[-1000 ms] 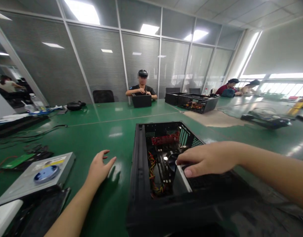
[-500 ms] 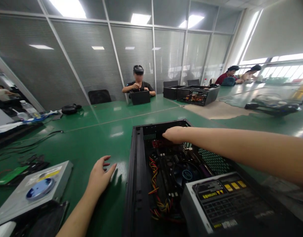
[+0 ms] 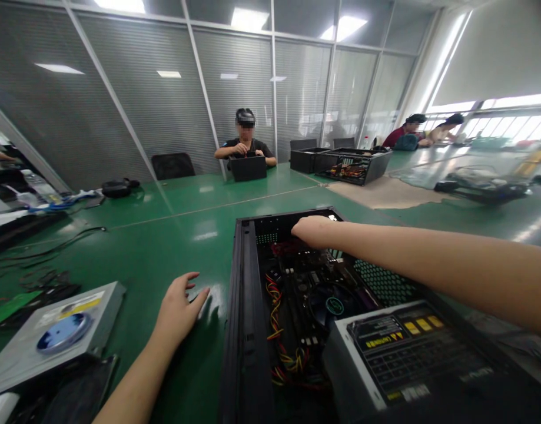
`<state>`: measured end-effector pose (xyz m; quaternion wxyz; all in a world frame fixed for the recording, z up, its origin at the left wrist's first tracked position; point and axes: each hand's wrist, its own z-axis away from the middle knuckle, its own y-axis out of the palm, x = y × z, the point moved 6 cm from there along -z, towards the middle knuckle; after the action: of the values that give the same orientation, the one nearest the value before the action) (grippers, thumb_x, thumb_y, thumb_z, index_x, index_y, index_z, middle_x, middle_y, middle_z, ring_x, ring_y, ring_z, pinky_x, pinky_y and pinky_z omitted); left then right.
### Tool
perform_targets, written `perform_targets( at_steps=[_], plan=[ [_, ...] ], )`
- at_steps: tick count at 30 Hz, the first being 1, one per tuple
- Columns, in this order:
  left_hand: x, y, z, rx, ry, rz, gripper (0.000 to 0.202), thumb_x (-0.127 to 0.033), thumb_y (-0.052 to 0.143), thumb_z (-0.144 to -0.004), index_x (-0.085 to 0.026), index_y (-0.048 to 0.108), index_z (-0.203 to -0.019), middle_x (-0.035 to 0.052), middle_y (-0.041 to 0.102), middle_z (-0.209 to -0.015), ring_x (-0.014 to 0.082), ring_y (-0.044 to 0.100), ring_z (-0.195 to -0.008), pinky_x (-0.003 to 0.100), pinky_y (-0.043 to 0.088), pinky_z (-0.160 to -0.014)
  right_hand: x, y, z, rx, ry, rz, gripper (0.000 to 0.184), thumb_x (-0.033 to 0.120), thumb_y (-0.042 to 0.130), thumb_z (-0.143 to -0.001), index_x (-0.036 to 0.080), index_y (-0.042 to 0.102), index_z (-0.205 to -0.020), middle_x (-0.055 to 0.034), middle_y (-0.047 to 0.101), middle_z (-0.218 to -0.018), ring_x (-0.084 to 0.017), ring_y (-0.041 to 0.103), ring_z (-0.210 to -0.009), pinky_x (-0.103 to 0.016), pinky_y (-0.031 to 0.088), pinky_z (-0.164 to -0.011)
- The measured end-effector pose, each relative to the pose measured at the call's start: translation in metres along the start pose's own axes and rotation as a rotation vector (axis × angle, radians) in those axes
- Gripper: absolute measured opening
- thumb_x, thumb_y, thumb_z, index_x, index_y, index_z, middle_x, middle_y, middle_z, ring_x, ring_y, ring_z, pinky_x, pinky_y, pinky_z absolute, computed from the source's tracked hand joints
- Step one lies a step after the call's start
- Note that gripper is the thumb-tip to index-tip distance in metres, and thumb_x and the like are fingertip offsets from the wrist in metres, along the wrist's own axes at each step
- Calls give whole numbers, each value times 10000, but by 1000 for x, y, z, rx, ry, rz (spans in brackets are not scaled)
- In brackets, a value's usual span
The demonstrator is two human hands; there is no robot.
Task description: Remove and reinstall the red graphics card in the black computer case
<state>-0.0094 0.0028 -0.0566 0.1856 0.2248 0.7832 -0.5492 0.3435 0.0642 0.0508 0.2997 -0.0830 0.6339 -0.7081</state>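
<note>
An open black computer case [image 3: 248,282] lies on its side in front of me. My right hand [image 3: 313,231] reaches across it to the far end, fingers curled closed, just above a red circuit card [image 3: 284,249]. Its fingertips and whatever they pinch are hidden. Inside the case are a motherboard with a round cooling fan [image 3: 334,306], bundled red and yellow wires [image 3: 274,306] and a labelled power supply [image 3: 391,347] at the near end. My left hand [image 3: 182,303] hovers over or rests on the green table left of the case, open, thumb and fingers apart.
At left lies a silver optical drive [image 3: 98,318] with a blue round object [image 3: 63,333] on top, beside a green circuit board [image 3: 14,307] and black cables [image 3: 45,250]. Across the table [image 3: 173,206] a person [image 3: 246,147] works at another case. More open cases [image 3: 371,166] stand at the back right.
The view has tilted and shifted slightly. My right hand stays at the far end of the case with only a slight shift; my left hand keeps its open pose.
</note>
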Motion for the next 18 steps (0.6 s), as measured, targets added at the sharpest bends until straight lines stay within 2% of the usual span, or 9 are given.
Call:
perform_targets(
  at_steps=[6, 9, 12, 14, 15, 16, 17, 18],
  plan=[
    [-5, -5, 2, -50, 11, 13, 553, -531, 590, -832, -170, 567, -1251, 133, 615, -1243, 308, 640, -1112, 491, 552, -956, 8, 0, 0, 43, -44, -38, 297, 57, 626, -786, 100, 760, -1047, -173, 758, -1054, -276, 734, -920, -336, 552, -775],
    [-29, -30, 6, -137, 34, 18, 541, -499, 594, -837, -174, 560, -1269, 128, 619, -1238, 297, 651, -1103, 471, 563, -936, 9, -2, 2, 50, -55, -70, 312, 107, 673, -753, 108, 768, -1050, -164, 763, -1022, -267, 733, -873, -327, 546, -738],
    [-87, -81, 25, -270, 82, 51, 512, -486, 586, -864, -187, 561, -1278, 105, 648, -1204, 279, 667, -1080, 452, 579, -914, 9, -4, 6, 42, -74, -105, 338, 200, 724, -730, 116, 778, -1053, -159, 765, -987, -274, 729, -832, -339, 545, -704],
    [-142, -115, 55, -351, 196, 22, 485, -479, 569, -886, -217, 560, -1294, 83, 653, -1226, 283, 656, -1118, 478, 574, -947, 6, -13, 13, -16, -100, -138, 334, 254, 725, -748, 142, 782, -1058, -136, 768, -983, -265, 726, -833, -343, 545, -735],
    [-171, -126, 76, -383, 261, -34, 483, -480, 560, -891, -245, 559, -1314, 73, 642, -1277, 302, 636, -1166, 518, 559, -978, 3, -21, 18, -84, -117, -177, 318, 271, 713, -768, 159, 782, -1058, -120, 769, -989, -256, 723, -845, -341, 543, -764],
    [-198, -128, 100, -379, 322, -98, 495, -485, 542, -894, -289, 548, -1349, 54, 633, -1320, 324, 610, -1218, 560, 547, -996, -1, -32, 26, -179, -133, -240, 299, 285, 696, -794, 174, 780, -1057, -102, 770, -995, -244, 719, -862, -334, 539, -791],
    [-223, -121, 125, -310, 403, -158, 528, -495, 529, -892, -348, 521, -1399, 31, 634, -1339, 341, 589, -1256, 589, 545, -996, -8, -43, 37, -298, -142, -330, 278, 303, 675, -821, 183, 777, -1051, -84, 771, -993, -232, 715, -873, -325, 536, -814],
    [-247, -103, 152, -201, 529, -206, 565, -508, 535, -881, -415, 489, -1436, 6, 646, -1335, 348, 582, -1271, 599, 554, -978, -18, -53, 50, -429, -135, -446, 267, 327, 654, -848, 185, 772, -1040, -72, 771, -980, -222, 711, -875, -318, 535, -825]
  ],
)
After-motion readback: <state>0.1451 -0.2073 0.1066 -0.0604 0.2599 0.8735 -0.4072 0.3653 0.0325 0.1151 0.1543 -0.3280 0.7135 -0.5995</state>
